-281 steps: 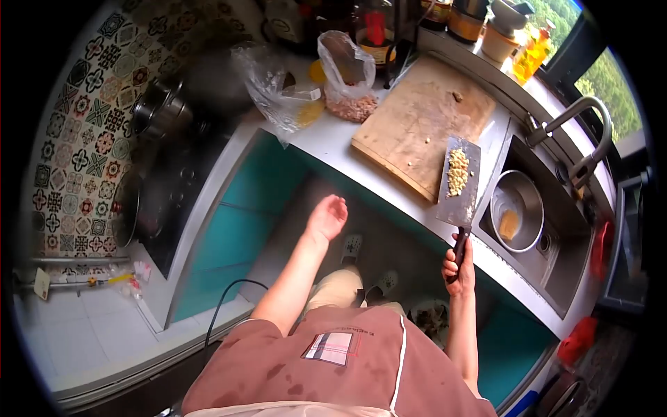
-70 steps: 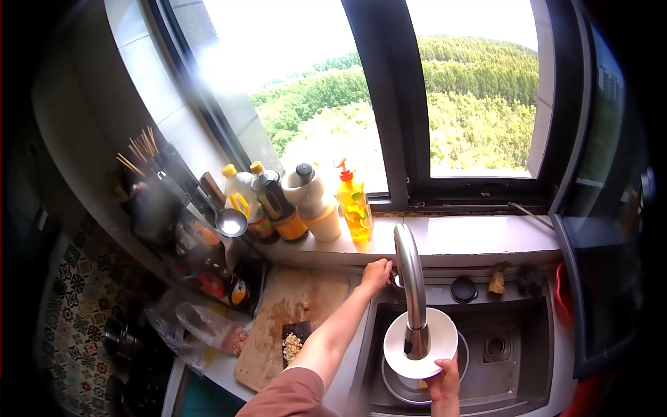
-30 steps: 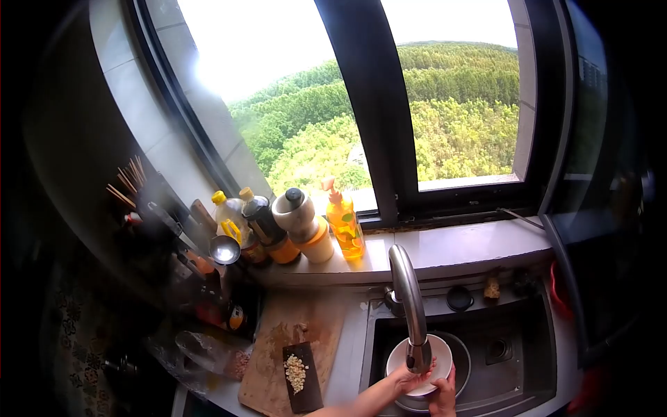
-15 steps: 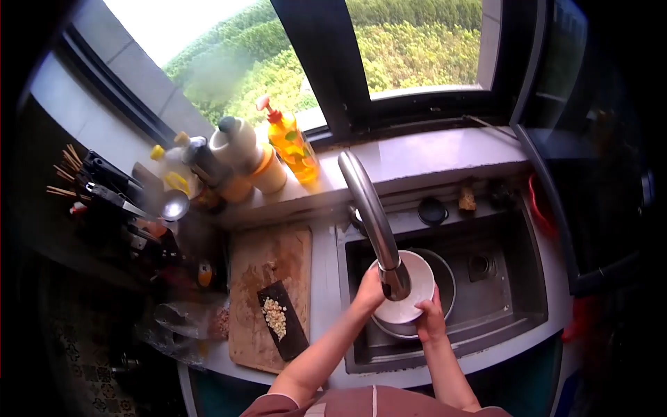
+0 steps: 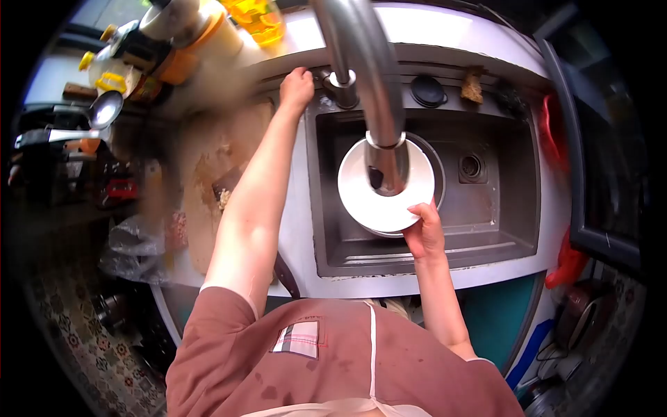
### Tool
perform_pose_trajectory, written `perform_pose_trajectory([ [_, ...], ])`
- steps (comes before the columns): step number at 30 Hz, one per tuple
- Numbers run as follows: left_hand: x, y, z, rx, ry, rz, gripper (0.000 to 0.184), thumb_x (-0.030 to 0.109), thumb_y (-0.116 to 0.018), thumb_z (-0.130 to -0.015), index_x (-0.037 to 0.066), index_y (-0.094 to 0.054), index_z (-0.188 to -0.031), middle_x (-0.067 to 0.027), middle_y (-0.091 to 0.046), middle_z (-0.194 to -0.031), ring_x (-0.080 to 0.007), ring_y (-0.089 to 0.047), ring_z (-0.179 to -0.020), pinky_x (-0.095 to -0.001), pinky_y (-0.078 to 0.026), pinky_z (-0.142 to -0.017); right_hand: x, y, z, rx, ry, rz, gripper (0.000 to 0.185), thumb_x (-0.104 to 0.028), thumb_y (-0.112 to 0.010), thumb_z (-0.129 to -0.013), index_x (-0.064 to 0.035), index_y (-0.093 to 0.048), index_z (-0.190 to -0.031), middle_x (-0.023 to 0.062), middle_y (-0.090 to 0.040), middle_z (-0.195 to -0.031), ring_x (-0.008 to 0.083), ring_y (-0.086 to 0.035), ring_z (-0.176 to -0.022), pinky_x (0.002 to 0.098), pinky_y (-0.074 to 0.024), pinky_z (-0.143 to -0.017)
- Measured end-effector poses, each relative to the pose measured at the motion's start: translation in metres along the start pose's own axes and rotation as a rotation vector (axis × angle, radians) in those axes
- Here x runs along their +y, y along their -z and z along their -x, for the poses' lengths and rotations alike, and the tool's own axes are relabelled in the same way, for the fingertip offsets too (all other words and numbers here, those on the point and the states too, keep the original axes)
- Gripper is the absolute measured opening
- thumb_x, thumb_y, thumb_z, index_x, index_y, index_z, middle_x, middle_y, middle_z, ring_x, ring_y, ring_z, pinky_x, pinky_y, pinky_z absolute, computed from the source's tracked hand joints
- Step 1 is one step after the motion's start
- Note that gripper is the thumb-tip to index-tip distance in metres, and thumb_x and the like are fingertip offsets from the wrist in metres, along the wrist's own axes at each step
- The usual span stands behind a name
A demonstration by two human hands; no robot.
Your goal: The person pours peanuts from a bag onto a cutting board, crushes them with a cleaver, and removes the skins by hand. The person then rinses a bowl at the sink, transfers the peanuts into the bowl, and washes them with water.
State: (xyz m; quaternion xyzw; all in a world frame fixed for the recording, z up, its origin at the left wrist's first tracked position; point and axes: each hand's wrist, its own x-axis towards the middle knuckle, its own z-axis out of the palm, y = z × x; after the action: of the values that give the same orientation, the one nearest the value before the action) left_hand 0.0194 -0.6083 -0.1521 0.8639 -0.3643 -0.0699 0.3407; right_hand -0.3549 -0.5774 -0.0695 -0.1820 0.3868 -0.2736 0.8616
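Observation:
My right hand [image 5: 425,233] grips the rim of a white bowl [image 5: 358,198], thumb on the inner edge. The bowl is under the spout of a metal faucet [image 5: 382,90], which hides part of its inside. Beneath it, a round metal basin [image 5: 438,167] sits in the sink [image 5: 514,229]. My left hand [image 5: 297,89] reaches to the left of the faucet base [image 5: 340,90], fingers curled at the faucet handle, which is mostly hidden.
Left of the sink lies a cutting board [image 5: 201,153] with a knife, partly behind my left arm. Bottles and a yellow soap bottle [image 5: 257,21] line the ledge. A black round lid [image 5: 427,90] rests behind the sink. The dark window frame [image 5: 577,160] juts in at right.
My left hand has let go of the bowl and moved up and left to the faucet base. My right hand still holds the bowl under the spout. The view has tilted down.

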Motion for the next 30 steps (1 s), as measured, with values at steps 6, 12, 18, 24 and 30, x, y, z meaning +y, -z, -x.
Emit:
perform_pose_trajectory([
  [6,0.055,0.009,0.059,0.119,0.127,0.012,0.042,0.016,-0.046,-0.081,0.0,-0.045,-0.12,-0.0251,-0.057,-0.105,-0.0409,-0.056,-0.096,-0.0463,-0.045,-0.085,0.0,0.018,0.0,-0.021,-0.092,0.001,0.038,-0.001,-0.052,-0.068,0.0024,-0.053,-0.106,0.0112,-0.058,-0.105,0.0252,-0.055,-0.101,0.0392,-0.0419,-0.093],
  [12,0.072,0.086,0.192,0.23,-0.176,0.227,0.035,0.018,-0.052,-0.086,0.0,-0.05,-0.117,-0.0188,-0.05,-0.123,-0.0333,-0.044,-0.118,-0.0394,-0.034,-0.1,0.01,0.026,-0.001,-0.061,-0.143,0.172,0.05,-0.003,-0.052,-0.069,0.002,-0.045,-0.119,0.0115,-0.053,-0.114,0.0255,-0.05,-0.107,0.0384,-0.0387,-0.096],
  [18,-0.007,0.191,0.337,0.373,0.302,0.32,0.026,0.018,-0.044,-0.094,0.0,-0.057,-0.108,-0.0076,-0.06,-0.104,-0.0158,-0.055,-0.101,-0.0278,-0.041,-0.089,0.047,-0.031,0.04,-0.188,-0.206,0.395,0.058,-0.006,-0.054,-0.073,-0.0021,-0.038,-0.128,0.0111,-0.049,-0.119,0.024,-0.048,-0.11,0.036,-0.0373,-0.096],
  [24,-0.046,0.253,0.395,0.229,0.563,0.702,0.042,0.036,-0.041,-0.095,0.001,-0.056,-0.111,-0.0085,-0.062,-0.094,-0.013,-0.061,-0.073,-0.0243,-0.05,-0.063,0.127,-0.092,0.074,-0.323,-0.384,0.424,0.052,-0.013,-0.056,-0.078,-0.0011,-0.039,-0.126,0.0128,-0.05,-0.118,0.0247,-0.052,-0.107,0.0379,-0.0425,-0.093],
  [30,-0.079,0.295,0.413,-0.106,0.568,0.688,0.047,0.028,-0.048,-0.089,-0.001,-0.042,-0.126,-0.0158,-0.059,-0.106,-0.0229,-0.06,-0.089,-0.031,-0.049,-0.073,0.23,-0.138,0.087,-0.453,-0.456,0.455,0.052,-0.012,-0.051,-0.081,-0.0065,-0.036,-0.13,0.0103,-0.05,-0.119,0.0227,-0.052,-0.107,0.0381,-0.044,-0.091],
])
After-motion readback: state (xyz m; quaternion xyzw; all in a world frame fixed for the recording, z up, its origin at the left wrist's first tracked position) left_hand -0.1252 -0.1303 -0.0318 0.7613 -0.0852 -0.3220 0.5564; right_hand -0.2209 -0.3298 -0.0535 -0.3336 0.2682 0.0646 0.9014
